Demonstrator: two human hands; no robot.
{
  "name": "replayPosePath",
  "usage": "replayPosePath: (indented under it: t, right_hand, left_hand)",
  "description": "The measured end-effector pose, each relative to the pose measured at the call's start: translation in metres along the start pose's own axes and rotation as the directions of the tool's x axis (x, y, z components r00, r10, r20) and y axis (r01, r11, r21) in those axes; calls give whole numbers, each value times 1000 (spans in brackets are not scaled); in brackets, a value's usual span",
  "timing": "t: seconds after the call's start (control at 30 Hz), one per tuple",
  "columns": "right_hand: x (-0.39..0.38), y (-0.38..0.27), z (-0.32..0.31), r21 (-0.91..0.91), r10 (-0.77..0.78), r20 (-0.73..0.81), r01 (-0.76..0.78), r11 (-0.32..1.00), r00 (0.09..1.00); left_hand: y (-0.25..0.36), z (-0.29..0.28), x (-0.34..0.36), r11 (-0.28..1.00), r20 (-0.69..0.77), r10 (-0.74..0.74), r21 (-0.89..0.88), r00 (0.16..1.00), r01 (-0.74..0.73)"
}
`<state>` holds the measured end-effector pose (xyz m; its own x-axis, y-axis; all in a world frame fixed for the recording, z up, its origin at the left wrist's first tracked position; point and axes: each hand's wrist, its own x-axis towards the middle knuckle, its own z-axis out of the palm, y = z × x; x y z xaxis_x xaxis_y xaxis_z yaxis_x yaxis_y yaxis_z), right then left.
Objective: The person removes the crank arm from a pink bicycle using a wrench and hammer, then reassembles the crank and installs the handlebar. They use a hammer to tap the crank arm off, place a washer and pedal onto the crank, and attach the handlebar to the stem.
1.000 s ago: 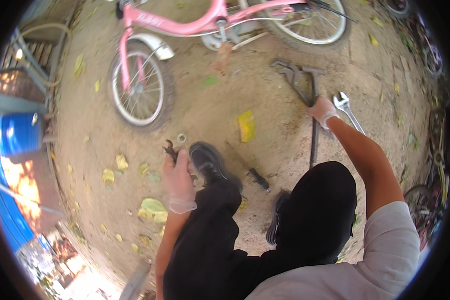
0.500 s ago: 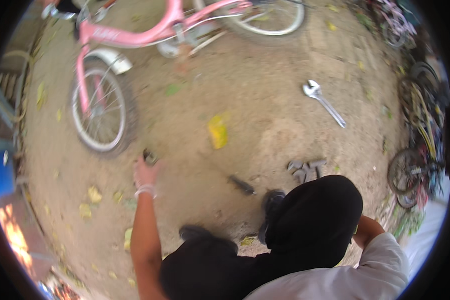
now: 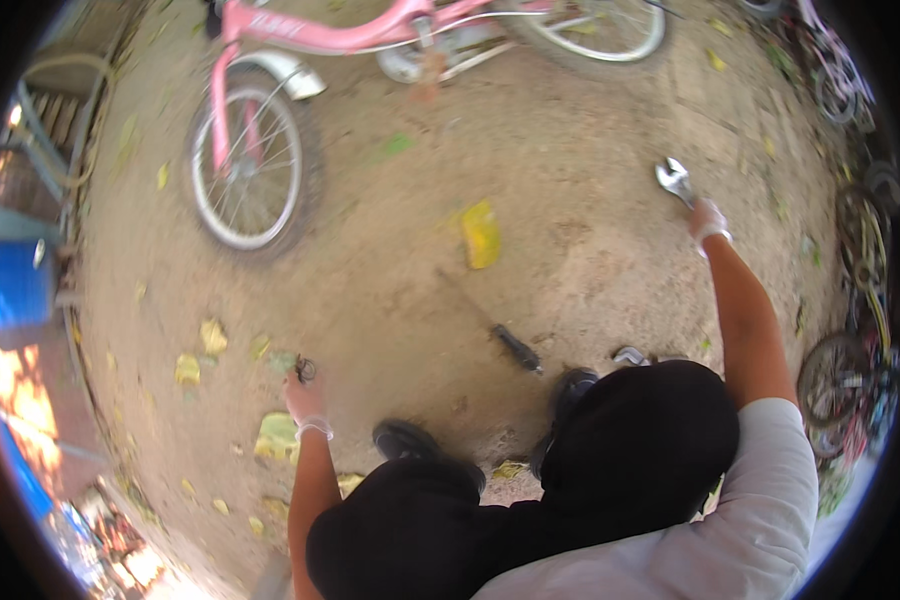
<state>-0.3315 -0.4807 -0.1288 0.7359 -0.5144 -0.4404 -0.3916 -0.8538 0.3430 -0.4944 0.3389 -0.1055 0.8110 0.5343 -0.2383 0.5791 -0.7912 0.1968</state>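
My right hand (image 3: 708,218), in a thin clear glove, is closed round the handle of a silver adjustable wrench (image 3: 674,180). The wrench's jaw end points up and left, at or close to the dirt. At the left, my gloved left hand (image 3: 304,398) grips a small dark ring-like part (image 3: 305,370), too blurred to name more closely. Between my hands a screwdriver (image 3: 516,348) with a black handle and long thin shaft lies on the ground. By my right knee a grey metal tool (image 3: 630,355) shows only in part.
A pink bicycle (image 3: 330,35) with a white front mudguard stands ahead. Yellow leaves (image 3: 480,235) are scattered on the dirt ground (image 3: 390,290). More bicycles (image 3: 838,380) line the right side. A blue barrel (image 3: 12,284) stands at the left edge.
My right hand, hidden behind my knee before, has reached forward and taken hold of the wrench handle. My left hand has come back towards me with the small part. The view has shifted.
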Motion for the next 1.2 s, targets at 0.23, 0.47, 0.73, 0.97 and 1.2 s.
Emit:
replayPosePath:
  t: [0.23, 0.47, 0.73, 0.97, 1.2]
  right_hand:
    - [1, 13, 9, -51, -69, -103, 64, 997, 992]
    - [20, 46, 63, 268, -7, -372, 114, 957, 928]
    - [-33, 7, 29, 161, 56, -67, -45, 986, 996]
    - [-162, -1, 46, 192, 50, 194, -88, 977, 980]
    - [-260, -39, 70, 225, -180, 392, 96, 970, 902]
  left_hand:
    - [-84, 6, -62, 949, 74, -298, -81, 952, 304]
    - [-59, -4, -77, 927, -75, -350, -169, 934, 334]
    - [-44, 5, -105, 1000, 64, 0, 7, 998, 0]
    - [10, 6, -80, 992, 80, 124, -29, 989, -122]
    - [112, 22, -52, 889, 236, 443, -238, 865, -391]
